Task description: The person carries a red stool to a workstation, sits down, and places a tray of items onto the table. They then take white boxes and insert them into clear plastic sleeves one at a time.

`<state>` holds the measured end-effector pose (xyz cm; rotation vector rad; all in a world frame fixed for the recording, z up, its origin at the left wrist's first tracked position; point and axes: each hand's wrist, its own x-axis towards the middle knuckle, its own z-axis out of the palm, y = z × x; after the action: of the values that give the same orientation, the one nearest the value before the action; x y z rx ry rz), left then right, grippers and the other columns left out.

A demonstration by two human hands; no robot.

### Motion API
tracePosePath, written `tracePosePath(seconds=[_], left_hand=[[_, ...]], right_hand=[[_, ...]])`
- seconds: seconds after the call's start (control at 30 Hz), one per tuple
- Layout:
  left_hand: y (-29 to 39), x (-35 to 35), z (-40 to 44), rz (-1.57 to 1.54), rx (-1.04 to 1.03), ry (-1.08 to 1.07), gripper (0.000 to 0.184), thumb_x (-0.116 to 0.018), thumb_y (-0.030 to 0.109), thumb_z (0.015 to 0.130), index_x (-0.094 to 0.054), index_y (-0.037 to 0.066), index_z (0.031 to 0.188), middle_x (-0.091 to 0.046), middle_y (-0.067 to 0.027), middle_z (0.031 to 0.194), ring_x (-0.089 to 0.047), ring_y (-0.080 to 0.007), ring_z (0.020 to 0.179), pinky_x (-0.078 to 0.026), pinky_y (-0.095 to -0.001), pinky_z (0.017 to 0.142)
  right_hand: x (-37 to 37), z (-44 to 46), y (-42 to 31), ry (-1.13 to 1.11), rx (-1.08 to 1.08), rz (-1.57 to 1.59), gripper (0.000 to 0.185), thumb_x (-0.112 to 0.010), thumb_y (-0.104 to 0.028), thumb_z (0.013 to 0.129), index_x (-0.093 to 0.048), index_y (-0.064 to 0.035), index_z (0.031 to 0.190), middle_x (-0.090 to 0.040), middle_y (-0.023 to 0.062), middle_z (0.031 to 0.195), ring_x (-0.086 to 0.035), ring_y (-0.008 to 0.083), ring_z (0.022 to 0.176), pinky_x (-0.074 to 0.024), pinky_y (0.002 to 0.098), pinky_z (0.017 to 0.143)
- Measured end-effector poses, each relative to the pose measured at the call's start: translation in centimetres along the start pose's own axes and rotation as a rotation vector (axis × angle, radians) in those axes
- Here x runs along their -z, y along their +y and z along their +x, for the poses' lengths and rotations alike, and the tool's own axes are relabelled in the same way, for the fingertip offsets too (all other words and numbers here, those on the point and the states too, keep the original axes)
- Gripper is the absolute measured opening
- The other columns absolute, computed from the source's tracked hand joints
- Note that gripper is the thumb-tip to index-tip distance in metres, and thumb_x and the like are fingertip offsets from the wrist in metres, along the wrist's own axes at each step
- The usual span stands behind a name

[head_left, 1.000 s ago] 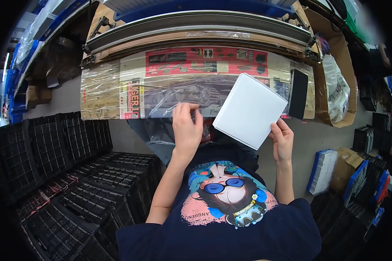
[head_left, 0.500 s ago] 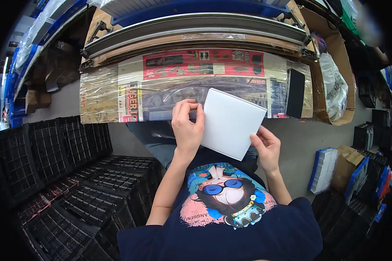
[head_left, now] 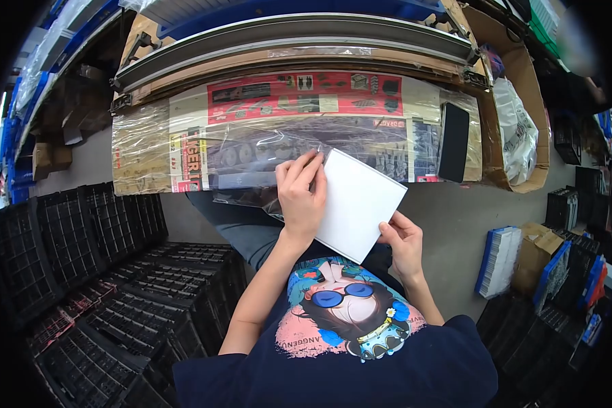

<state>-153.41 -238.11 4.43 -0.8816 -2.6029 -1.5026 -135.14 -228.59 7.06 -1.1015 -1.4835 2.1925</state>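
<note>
- White box (head_left: 362,204): between both hands, its left edge against the left hand.
- Right hand (head_left: 402,243): thumb and fingers grip the box's near-right edge.
- Left hand (head_left: 302,196): fingers curled narrow; cannot tell whether they pinch the clear film (head_left: 248,197) beside them.
- Phone (head_left: 454,143): beyond the right hand.
- Metal rail (head_left: 299,42): beyond both hands.
</note>
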Motion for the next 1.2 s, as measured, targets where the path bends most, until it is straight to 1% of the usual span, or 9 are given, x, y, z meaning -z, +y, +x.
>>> tracePosePath(seconds=[0.13, 0.43, 0.63, 0.73, 0.83, 0.93, 0.97, 1.07, 1.2], left_hand=[[0.1, -0.3, -0.1, 0.050, -0.024, -0.014, 0.024, -0.061, 0.003, 0.081, -0.069, 0.002, 0.103, -0.066, -0.0087, 0.106, -0.050, -0.0259, 0.094, -0.046, -0.0328, 0.082], [0.5, -0.4, -0.3, 0.051, -0.074, -0.076, 0.026, -0.059, 0.004, 0.083, -0.067, 0.001, 0.107, -0.065, -0.0106, 0.112, -0.052, -0.0275, 0.096, -0.044, -0.0344, 0.086], [0.2, -0.3, -0.4, 0.111, -0.185, -0.105, 0.028, -0.062, 0.002, 0.081, -0.066, -0.001, 0.108, -0.064, -0.0126, 0.113, -0.055, -0.0285, 0.101, -0.043, -0.0359, 0.086], [0.2, -0.2, -0.1, 0.013, -0.113, -0.092, 0.027, -0.062, 0.001, 0.080, -0.066, -0.002, 0.107, -0.065, -0.0127, 0.111, -0.054, -0.0290, 0.100, -0.045, -0.0358, 0.085], [0.8, 0.0, 0.1, 0.036, -0.078, -0.059, 0.023, -0.062, 0.003, 0.082, -0.068, 0.001, 0.104, -0.066, -0.0120, 0.102, -0.055, -0.0259, 0.095, -0.046, -0.0335, 0.082], [1.3, 0.4, 0.6, 0.020, 0.043, -0.041, 0.019, -0.065, 0.004, 0.080, -0.071, 0.002, 0.098, -0.063, -0.0100, 0.090, -0.054, -0.0232, 0.088, -0.045, -0.0319, 0.076], [1.1, 0.2, 0.8, 0.012, 0.038, 0.014, 0.014, -0.067, 0.005, 0.079, -0.072, 0.002, 0.092, -0.059, -0.0088, 0.083, -0.053, -0.0212, 0.082, -0.044, -0.0314, 0.071], [0.8, 0.3, 1.2, 0.013, 0.041, -0.016, 0.012, -0.067, 0.004, 0.078, -0.071, 0.001, 0.089, -0.058, -0.0087, 0.082, -0.053, -0.0210, 0.081, -0.044, -0.0322, 0.071], [1.2, 0.0, 1.5, 0.012, -0.063, 0.023, 0.011, -0.067, 0.002, 0.077, -0.069, 0.000, 0.087, -0.057, -0.0088, 0.081, -0.053, -0.0218, 0.076, -0.044, -0.0327, 0.067]], right_hand=[[0.4, -0.5, 0.6, -0.017, -0.021, -0.011, 0.033, -0.059, -0.004, 0.088, -0.055, 0.0091, 0.118, -0.063, 0.0093, 0.097, -0.063, 0.0138, 0.085, -0.0554, 0.0267, 0.073], [0.9, 0.1, 2.2, -0.048, -0.102, 0.089, 0.035, -0.058, -0.006, 0.089, -0.054, 0.0084, 0.120, -0.064, 0.0129, 0.103, -0.064, 0.0171, 0.089, -0.0570, 0.0299, 0.073], [0.9, 0.1, 2.6, -0.107, -0.156, 0.094, 0.034, -0.057, -0.007, 0.089, -0.054, 0.0081, 0.120, -0.064, 0.0129, 0.103, -0.064, 0.0173, 0.089, -0.0569, 0.0293, 0.073], [0.5, -0.1, 2.3, -0.127, -0.127, 0.080, 0.033, -0.057, -0.007, 0.090, -0.055, 0.0074, 0.119, -0.063, 0.0126, 0.105, -0.063, 0.0171, 0.090, -0.0566, 0.0295, 0.074], [0.0, -0.5, 2.3, -0.165, -0.102, 0.056, 0.032, -0.058, -0.007, 0.090, -0.054, 0.0076, 0.119, -0.062, 0.0120, 0.108, -0.062, 0.0169, 0.092, -0.0562, 0.0298, 0.076], [-0.5, -0.8, 2.1, -0.164, -0.110, 0.071, 0.032, -0.058, -0.006, 0.090, -0.054, 0.0081, 0.118, -0.060, 0.0116, 0.109, -0.062, 0.0166, 0.093, -0.0560, 0.0296, 0.077], [-0.6, -0.9, 2.1, -0.164, -0.122, 0.068, 0.031, -0.058, -0.006, 0.090, -0.054, 0.0083, 0.118, -0.060, 0.0114, 0.109, -0.062, 0.0165, 0.093, -0.0560, 0.0294, 0.077], [-0.7, -1.0, 2.1, -0.169, -0.142, 0.060, 0.030, -0.058, -0.005, 0.090, -0.055, 0.0085, 0.116, -0.060, 0.0108, 0.108, -0.062, 0.0161, 0.093, -0.0559, 0.0290, 0.077], [-0.8, -1.2, 2.3, -0.193, -0.160, 0.048, 0.027, -0.059, -0.004, 0.089, -0.058, 0.0084, 0.113, -0.060, 0.0099, 0.106, -0.062, 0.0154, 0.093, -0.0559, 0.0283, 0.077]])
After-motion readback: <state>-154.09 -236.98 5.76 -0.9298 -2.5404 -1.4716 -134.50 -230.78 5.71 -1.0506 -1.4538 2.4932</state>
